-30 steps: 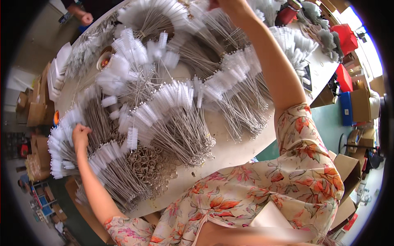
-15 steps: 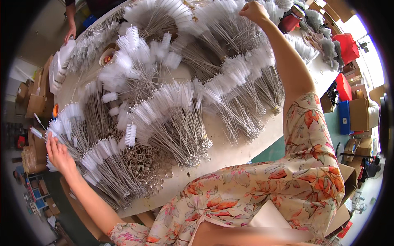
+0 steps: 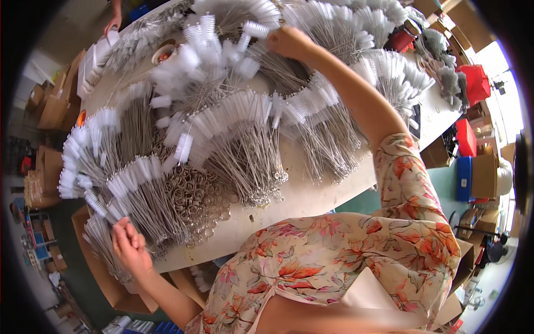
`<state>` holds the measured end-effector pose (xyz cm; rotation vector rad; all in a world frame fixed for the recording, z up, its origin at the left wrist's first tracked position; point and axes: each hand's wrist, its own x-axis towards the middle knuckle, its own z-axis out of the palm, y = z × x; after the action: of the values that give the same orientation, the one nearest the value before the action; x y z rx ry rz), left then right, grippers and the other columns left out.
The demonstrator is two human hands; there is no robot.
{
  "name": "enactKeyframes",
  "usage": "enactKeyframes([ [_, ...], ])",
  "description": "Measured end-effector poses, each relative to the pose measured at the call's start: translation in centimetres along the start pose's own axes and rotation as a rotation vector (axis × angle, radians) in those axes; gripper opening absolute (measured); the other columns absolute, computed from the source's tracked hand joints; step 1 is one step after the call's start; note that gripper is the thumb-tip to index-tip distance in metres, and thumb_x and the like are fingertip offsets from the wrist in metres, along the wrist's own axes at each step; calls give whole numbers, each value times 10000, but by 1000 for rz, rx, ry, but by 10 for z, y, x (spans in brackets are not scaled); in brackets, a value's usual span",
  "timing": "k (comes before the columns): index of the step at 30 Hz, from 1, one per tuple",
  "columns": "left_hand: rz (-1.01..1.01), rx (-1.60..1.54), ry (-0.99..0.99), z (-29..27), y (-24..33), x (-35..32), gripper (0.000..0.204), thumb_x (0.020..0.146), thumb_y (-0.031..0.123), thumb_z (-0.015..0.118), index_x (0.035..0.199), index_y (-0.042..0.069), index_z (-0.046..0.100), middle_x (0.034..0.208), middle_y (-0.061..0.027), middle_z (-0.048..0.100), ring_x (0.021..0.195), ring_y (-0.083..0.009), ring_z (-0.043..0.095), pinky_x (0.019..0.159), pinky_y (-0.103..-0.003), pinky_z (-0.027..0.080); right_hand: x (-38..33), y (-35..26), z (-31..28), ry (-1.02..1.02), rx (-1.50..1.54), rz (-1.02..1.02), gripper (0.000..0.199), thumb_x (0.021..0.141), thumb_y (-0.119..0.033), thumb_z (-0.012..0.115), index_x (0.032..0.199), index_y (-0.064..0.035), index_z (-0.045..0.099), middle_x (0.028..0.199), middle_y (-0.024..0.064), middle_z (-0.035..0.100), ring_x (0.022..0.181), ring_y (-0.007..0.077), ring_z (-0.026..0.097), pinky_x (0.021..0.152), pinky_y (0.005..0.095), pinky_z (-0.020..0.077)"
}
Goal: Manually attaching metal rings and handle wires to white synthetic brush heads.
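My right hand (image 3: 289, 42) is closed over the far middle of the table, above the bundles. From its fingers a white bristle brush (image 3: 256, 30) points left, its wire stem hidden by the hand. At the table's near left edge, my left hand (image 3: 130, 245) is also closed. A thin wire brush (image 3: 96, 204) runs up and left from its fingertips, beside a bundle of twisted-wire brushes (image 3: 147, 189). More brush bundles (image 3: 239, 128) lie fanned out between my hands, white heads away from me and looped wire ends toward me.
Loose metal rings (image 3: 194, 195) are heaped near the front of the table (image 3: 311, 206). A small bowl (image 3: 163, 53) stands among the far bundles. Below the left edge is an open cardboard box (image 3: 119, 295). Another person's hand (image 3: 113, 23) is at the far left, and a red jar (image 3: 401, 38) far right.
My right hand has come left from the far right bundles, and a brush now shows at its fingers. My left hand has moved toward me and right. The whole view has shifted slightly.
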<state>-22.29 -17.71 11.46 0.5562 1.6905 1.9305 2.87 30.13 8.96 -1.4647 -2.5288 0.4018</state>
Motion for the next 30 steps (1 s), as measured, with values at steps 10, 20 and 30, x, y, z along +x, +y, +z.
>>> enactKeyframes([
  [10,24,-167,-36,6,-27,-40,268,924,230,490,838,-5,585,646,9,450,486,-30,337,387,-196,252,32,47,19,238,-794,-579,123,772,-119,542,791,-68,653,746,114,657,688,243,659,547,330,540],
  [20,430,41,-443,131,-14,-49,212,880,23,516,1084,10,571,646,5,491,482,-19,427,409,-180,344,-185,-121,-46,-162,1408,-698,327,970,-265,334,963,-14,543,1061,116,540,1034,203,534,882,419,476],
  [30,831,86,-199,131,-38,-56,30,791,-36,591,764,-48,588,772,-119,568,735,-175,615,623,-226,507,-266,-129,56,-65,1298,-408,366,900,-319,525,1108,-25,587,1131,110,542,1127,197,448,969,346,346],
])
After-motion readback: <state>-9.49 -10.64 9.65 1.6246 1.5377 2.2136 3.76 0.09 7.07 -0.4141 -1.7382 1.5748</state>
